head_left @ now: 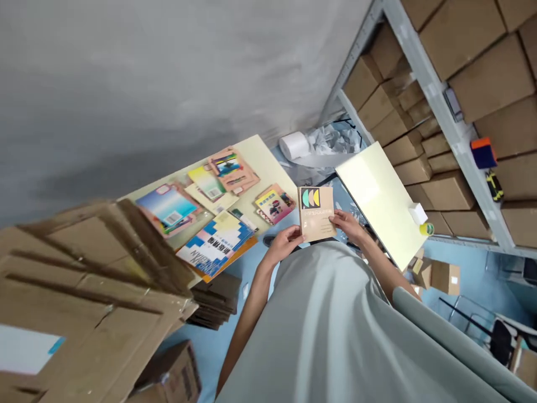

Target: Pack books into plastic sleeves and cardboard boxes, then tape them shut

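A tan book [316,212] with green and yellow half-circles on its cover is held in front of my body. My left hand [285,243] grips its lower left edge, fingers closed on it. My right hand [348,223] holds its right edge, fingers wrapped on the cover. Left of the book, a pale yellow table [268,162] carries several colourful books: a pink one [230,169], a blue-covered one [166,207], a blue-and-white one [216,243] and a small yellow-and-pink one [274,204].
A second pale table [373,184] on the right holds a white box [417,213] and a yellow tape roll [427,229]. Flattened cardboard [96,268] is stacked at the left. Metal shelving [440,106] holds brown cartons. A white paper roll [294,145] and crumpled plastic lie on the blue floor.
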Action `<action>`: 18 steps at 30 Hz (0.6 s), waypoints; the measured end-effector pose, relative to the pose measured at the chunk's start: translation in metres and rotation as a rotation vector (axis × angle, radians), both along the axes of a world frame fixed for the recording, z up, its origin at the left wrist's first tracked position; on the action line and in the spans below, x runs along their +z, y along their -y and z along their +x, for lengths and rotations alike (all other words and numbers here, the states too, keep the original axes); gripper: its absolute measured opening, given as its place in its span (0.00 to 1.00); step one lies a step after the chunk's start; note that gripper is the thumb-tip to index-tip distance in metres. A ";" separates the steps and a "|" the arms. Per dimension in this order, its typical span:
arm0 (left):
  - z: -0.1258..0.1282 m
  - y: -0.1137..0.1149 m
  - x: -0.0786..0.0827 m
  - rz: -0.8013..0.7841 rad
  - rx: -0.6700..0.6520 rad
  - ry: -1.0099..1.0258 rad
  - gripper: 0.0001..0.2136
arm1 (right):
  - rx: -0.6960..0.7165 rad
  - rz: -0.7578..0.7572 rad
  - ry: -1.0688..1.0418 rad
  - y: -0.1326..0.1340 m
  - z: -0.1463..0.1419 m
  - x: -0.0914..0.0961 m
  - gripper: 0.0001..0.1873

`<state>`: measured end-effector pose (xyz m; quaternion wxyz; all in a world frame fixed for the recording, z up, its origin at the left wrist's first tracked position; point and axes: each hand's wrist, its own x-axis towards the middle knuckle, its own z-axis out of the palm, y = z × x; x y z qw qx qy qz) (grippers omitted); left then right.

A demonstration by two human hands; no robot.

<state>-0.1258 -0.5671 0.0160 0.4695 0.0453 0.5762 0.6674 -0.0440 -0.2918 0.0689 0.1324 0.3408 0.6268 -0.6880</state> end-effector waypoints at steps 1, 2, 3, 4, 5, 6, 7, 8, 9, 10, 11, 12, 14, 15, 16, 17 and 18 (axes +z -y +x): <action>0.000 -0.014 -0.001 -0.032 -0.034 0.018 0.21 | -0.047 0.006 -0.010 -0.010 0.011 -0.002 0.31; 0.001 -0.029 -0.002 -0.061 -0.060 0.034 0.22 | -0.093 0.009 -0.020 -0.019 0.022 -0.006 0.31; 0.002 -0.044 -0.004 -0.086 -0.083 0.043 0.23 | -0.140 0.010 -0.032 -0.028 0.033 -0.009 0.31; 0.002 -0.061 -0.007 -0.106 -0.101 0.041 0.23 | -0.187 0.009 -0.046 -0.038 0.043 -0.013 0.31; 0.002 -0.078 -0.011 -0.120 -0.115 0.029 0.24 | -0.232 0.008 -0.061 -0.049 0.054 -0.018 0.31; 0.002 -0.098 -0.014 -0.128 -0.122 0.012 0.23 | -0.273 0.006 -0.077 -0.060 0.064 -0.022 0.31; 0.001 -0.119 -0.018 -0.131 -0.128 -0.006 0.23 | -0.310 0.005 -0.093 -0.071 0.075 -0.027 0.31; 0.002 -0.142 -0.021 -0.135 -0.135 -0.021 0.22 | -0.344 0.004 -0.107 -0.084 0.085 -0.033 0.30; 0.003 -0.166 -0.024 -0.144 -0.147 -0.032 0.22 | -0.376 0.000 -0.118 -0.097 0.096 -0.039 0.29; 0.005 -0.191 -0.027 -0.160 -0.163 -0.042 0.22 | -0.407 -0.007 -0.125 -0.111 0.106 -0.045 0.28; 0.007 -0.216 -0.029 -0.184 -0.182 -0.049 0.22 | -0.439 -0.017 -0.129 -0.125 0.116 -0.051 0.27; 0.011 -0.240 -0.032 -0.211 -0.203 -0.056 0.21 | -0.472 -0.029 -0.132 -0.140 0.125 -0.057 0.26; 0.020 -0.286 -0.038 -0.260 -0.237 -0.063 0.22 | -0.534 -0.053 -0.134 -0.170 0.142 -0.070 0.26; 0.024 -0.306 -0.041 -0.279 -0.253 -0.061 0.23 | -0.561 -0.059 -0.134 -0.184 0.150 -0.075 0.25; 0.028 -0.325 -0.044 -0.297 -0.268 -0.057 0.24 | -0.587 -0.058 -0.132 -0.198 0.157 -0.080 0.25; 0.032 -0.341 -0.046 -0.316 -0.284 -0.056 0.25 | -0.611 -0.052 -0.128 -0.212 0.163 -0.084 0.24; 0.034 -0.356 -0.048 -0.331 -0.301 -0.060 0.26 | -0.632 -0.045 -0.127 -0.224 0.168 -0.088 0.24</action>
